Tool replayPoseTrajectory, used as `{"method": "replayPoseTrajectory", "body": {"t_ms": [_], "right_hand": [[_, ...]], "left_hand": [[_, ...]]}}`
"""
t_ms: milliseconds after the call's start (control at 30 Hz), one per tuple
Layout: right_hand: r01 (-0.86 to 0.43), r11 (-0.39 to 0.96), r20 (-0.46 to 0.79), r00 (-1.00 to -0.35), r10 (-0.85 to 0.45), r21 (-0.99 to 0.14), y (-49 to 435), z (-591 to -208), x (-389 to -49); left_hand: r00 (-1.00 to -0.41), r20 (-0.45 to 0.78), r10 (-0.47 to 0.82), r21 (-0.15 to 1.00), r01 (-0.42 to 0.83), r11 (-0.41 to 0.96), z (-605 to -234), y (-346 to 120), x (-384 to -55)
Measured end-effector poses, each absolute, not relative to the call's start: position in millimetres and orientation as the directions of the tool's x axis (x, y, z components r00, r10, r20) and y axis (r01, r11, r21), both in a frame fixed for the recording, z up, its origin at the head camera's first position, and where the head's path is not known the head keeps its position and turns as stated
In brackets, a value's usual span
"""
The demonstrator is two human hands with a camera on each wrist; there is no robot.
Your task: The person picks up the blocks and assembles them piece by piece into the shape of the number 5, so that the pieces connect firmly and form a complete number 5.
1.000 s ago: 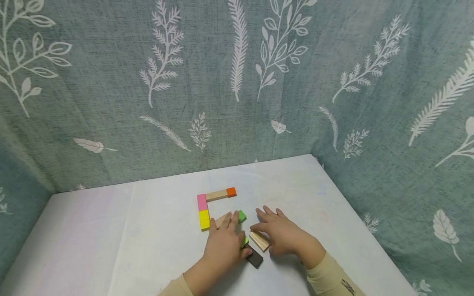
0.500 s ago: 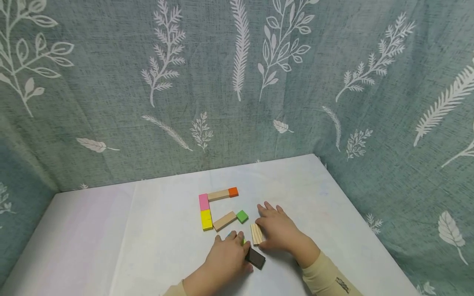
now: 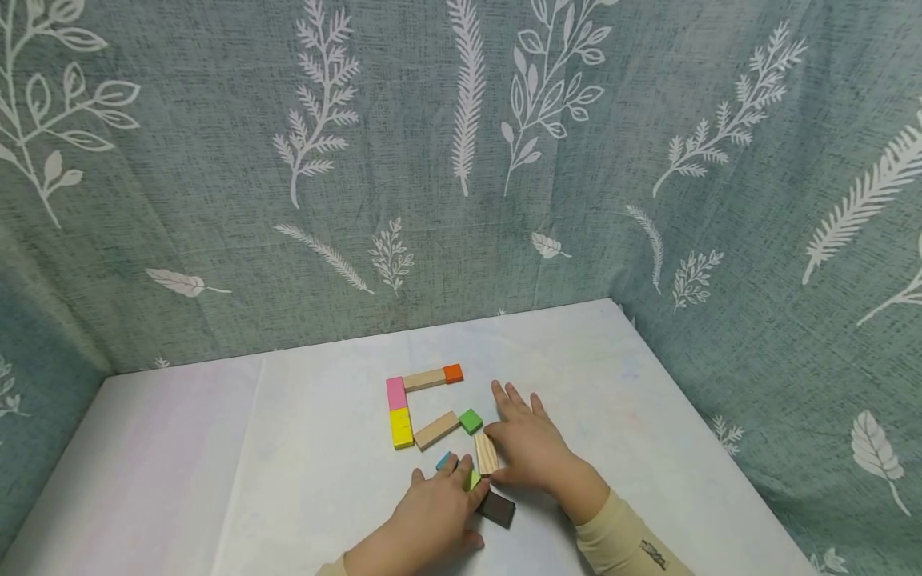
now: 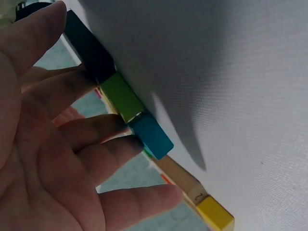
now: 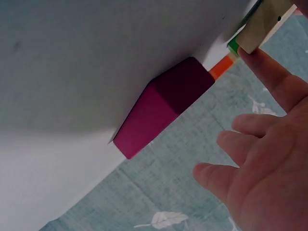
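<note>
My right hand (image 3: 533,448) pinches a striped wooden block (image 3: 486,454) by its two ends, thumb at the near end and index finger at the far end. Its other fingers spread free. My left hand (image 3: 435,512) reaches in with fairly straight fingers. Their tips touch a row of a dark block (image 3: 497,510), a light green block (image 4: 120,97) and a blue block (image 4: 151,134). In the head view the fingers partly cover the green and blue ones. A magenta block (image 5: 163,103) lies below the right hand, hidden from the head view.
Beyond the hands, a yellow block (image 3: 401,428), a pink block (image 3: 396,393), a plain wooden block (image 3: 425,380) and an orange block (image 3: 453,374) form a corner. Another plain wooden block (image 3: 437,431) lies slanted beside a green block (image 3: 471,421). Patterned cloth (image 3: 432,240) stands behind the white table (image 3: 310,448).
My left hand has drawn back toward me, uncovering the slanted wooden block and the green block. My right hand has turned the striped block straighter and brought it left, up to the light green block.
</note>
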State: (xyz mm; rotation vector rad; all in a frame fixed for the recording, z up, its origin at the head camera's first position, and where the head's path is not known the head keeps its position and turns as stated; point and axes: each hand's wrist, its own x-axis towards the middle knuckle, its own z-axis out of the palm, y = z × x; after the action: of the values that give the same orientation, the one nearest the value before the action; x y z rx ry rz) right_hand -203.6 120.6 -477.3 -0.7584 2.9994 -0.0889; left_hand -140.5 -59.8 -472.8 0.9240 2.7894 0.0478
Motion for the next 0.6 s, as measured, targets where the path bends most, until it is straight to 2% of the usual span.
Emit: {"method": "replayPoseTrajectory", "body": {"t_ms": [600], "right_hand": [[-0.463, 0.884, -0.048, -0.883, -0.466, -0.057, 117.8, -476.7, -205.5]], "left_hand": [[-0.784, -0.209, 0.585, 0.141, 0.568, 0.811, -473.0, -62.3, -135.0]]}}
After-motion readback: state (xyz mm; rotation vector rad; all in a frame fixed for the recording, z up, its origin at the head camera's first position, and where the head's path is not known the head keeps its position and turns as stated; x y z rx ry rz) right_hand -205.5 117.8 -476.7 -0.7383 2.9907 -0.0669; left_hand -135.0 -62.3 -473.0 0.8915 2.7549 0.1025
